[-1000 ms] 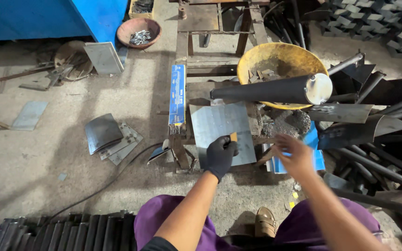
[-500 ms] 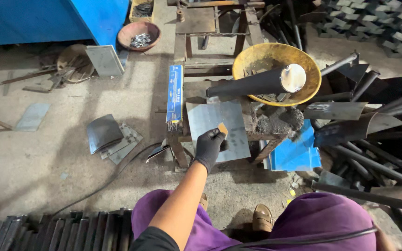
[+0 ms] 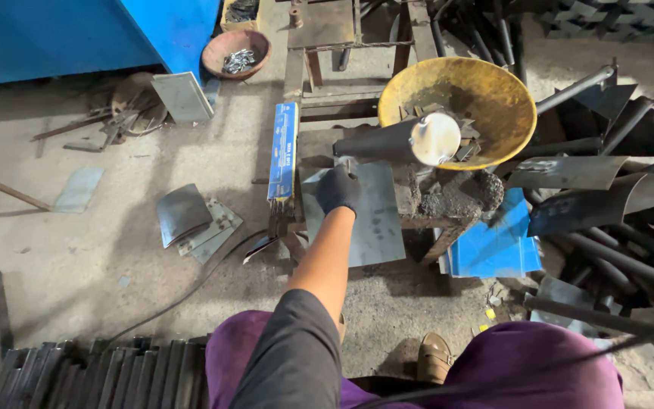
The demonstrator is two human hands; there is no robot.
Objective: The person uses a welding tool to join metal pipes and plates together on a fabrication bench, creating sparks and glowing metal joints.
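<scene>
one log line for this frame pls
left hand: gloved, on metal sheet | right hand: out of view | nearby: dark cone, yellow pan

Left hand [image 3: 337, 189] in dark knit cloth glove, matt, resting on flat grey sheet metal plate [image 3: 365, 220], dull, smooth. Metal cone [image 3: 403, 142] dark matt along body, end face bright, polished. Yellow metal bowl [image 3: 459, 110] scuffed, rusty inside. Blue box [image 3: 283, 150] glossy cardboard. Floor [image 3: 77, 250] rough dusty concrete. Bent steel blanks [image 3: 191, 220] grey, matt. Trousers purple cloth.
</scene>
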